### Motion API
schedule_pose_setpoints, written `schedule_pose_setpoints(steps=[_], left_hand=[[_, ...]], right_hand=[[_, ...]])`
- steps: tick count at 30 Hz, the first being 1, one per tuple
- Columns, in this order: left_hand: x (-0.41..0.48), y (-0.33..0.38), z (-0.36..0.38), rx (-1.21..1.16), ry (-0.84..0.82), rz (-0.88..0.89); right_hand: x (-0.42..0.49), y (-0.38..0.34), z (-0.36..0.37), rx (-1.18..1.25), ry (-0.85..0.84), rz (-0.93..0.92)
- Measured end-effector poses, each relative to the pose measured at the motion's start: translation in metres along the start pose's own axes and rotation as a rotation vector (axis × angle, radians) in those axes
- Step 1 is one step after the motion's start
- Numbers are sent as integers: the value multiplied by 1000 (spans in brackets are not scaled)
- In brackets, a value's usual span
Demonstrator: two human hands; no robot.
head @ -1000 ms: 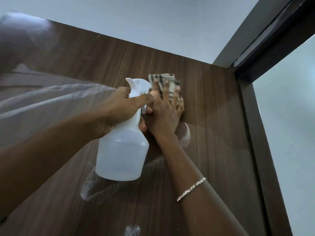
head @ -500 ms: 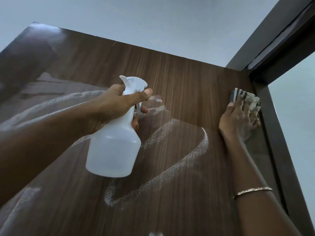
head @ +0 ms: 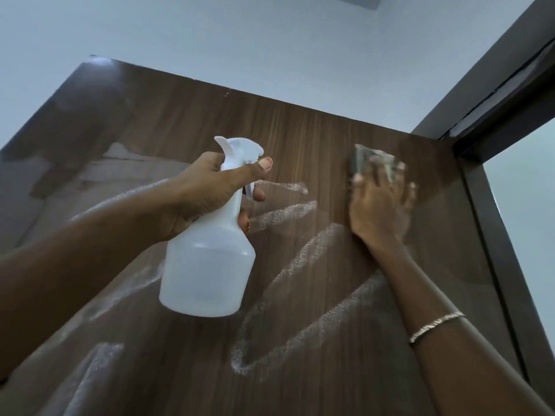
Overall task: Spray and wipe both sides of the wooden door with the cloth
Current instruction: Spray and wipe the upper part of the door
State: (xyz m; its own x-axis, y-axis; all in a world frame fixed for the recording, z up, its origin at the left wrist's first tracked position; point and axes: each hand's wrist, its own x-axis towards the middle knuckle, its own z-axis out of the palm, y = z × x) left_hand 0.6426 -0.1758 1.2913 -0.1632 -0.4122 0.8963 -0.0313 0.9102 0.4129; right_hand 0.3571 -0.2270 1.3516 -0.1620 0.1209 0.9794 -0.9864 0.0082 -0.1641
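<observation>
Left hand (head: 204, 196) grips the bottle (head: 207, 265) by its neck, fingers curled round; right hand (head: 380, 205) presses the cloth (head: 360, 159) flat on the door (head: 300, 139), fingers spread. Wet streaks (head: 300, 259) cross the wood.

No writing, label, brand, number or sign can be read anywhere. The spray bottle (head: 207, 274) shows a plain white side, and the wooden door (head: 300, 139) bears only grain.

One wooden door (head: 300, 151), one spray bottle (head: 207, 271), one cloth (head: 360, 159), two hands (head: 207, 190) (head: 378, 208), one bracelet (head: 435, 322).
</observation>
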Motion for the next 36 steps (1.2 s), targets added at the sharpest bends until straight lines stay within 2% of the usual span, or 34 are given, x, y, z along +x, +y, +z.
schedule_pose_setpoints(steps=[4, 10, 13, 17, 19, 22, 25, 30, 33, 36], left_hand=[[-6, 1, -25, 1, -10, -7], [-14, 3, -56, 2, 15, 2], [-20, 6, -73, -35, 20, 3], [-27, 6, -93, -43, 43, -2], [-29, 4, -102, -11, 45, -28], [-31, 0, -116, -20, 34, -34], [-33, -2, -129, -3, 31, -39], [-36, -7, -150, 31, 34, -45], [-39, -11, -164, 24, 27, -48], [-42, -16, -178, 41, 42, -53]], right_hand=[[-7, 13, -3, 82, 12, 248], [-24, -63, 9, 101, 14, 301], [-41, -131, 21, 109, -1, 202], [-59, -219, 35, 171, -70, -119], [-60, -233, 34, 175, -134, -291], [-52, -211, 27, 160, -191, -358], [-39, -164, 21, 78, -179, -238], [-30, -101, 6, 95, -87, 206], [-35, -123, 12, 153, -65, 331], [-46, -181, 24, 137, -39, 265]])
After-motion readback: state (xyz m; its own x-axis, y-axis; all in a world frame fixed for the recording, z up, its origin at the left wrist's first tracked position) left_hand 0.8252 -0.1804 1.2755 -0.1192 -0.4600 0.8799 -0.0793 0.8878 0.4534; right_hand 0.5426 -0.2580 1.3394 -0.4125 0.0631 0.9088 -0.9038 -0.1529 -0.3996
